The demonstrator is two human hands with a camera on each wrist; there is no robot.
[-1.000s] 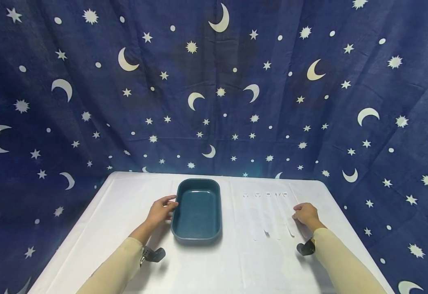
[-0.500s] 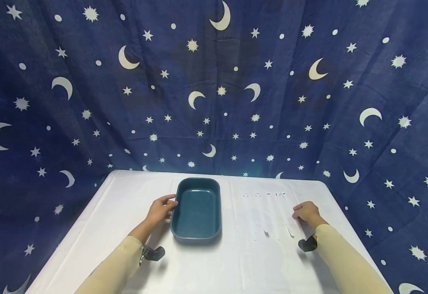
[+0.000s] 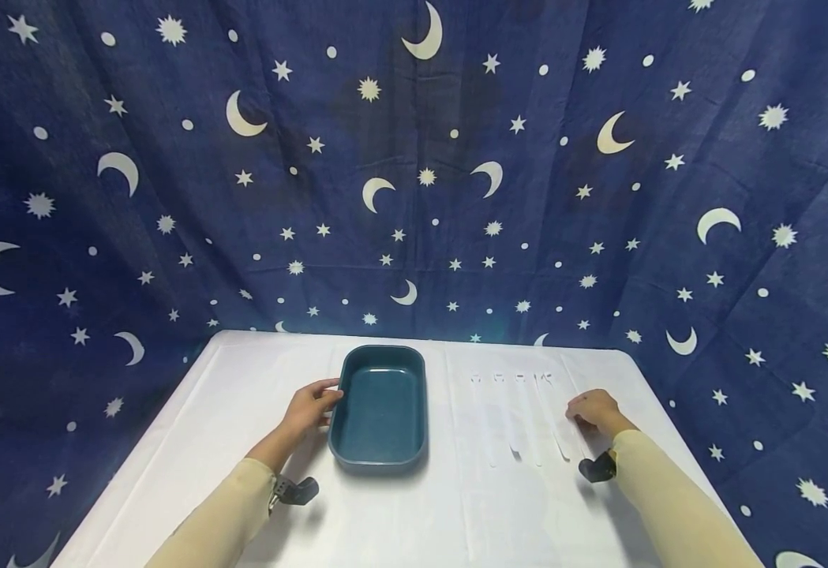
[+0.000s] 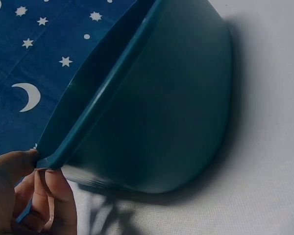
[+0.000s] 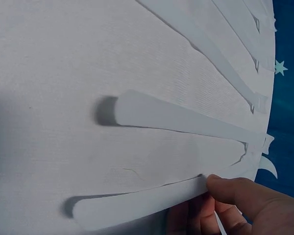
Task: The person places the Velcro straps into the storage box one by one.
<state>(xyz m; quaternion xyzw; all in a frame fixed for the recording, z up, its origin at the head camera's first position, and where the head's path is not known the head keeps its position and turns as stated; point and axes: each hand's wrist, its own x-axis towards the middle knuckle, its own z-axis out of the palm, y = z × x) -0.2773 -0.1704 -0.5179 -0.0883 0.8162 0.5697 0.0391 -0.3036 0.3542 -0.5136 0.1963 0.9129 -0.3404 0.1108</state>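
In the head view my left hand is at the left side of a teal rectangular tub. The left wrist view shows my thumb and fingers pinching the tub's rim. My right hand is low over the right part of the table. Between its thumb and fingers it pinches a long, flat white strip, whose broad end points back toward me. A second white strip lies beside it, with a notched far tip. The far part of the held strip is partly hidden by my hand.
Several similar white strips lie side by side between tub and right hand, hard to see against the white tablecloth. A dark blue curtain with moons and stars hangs behind the table.
My right hand has shifted very slightly right, and far tips of the two rightmost strips now look closer together. Left hand and tub stay in place.
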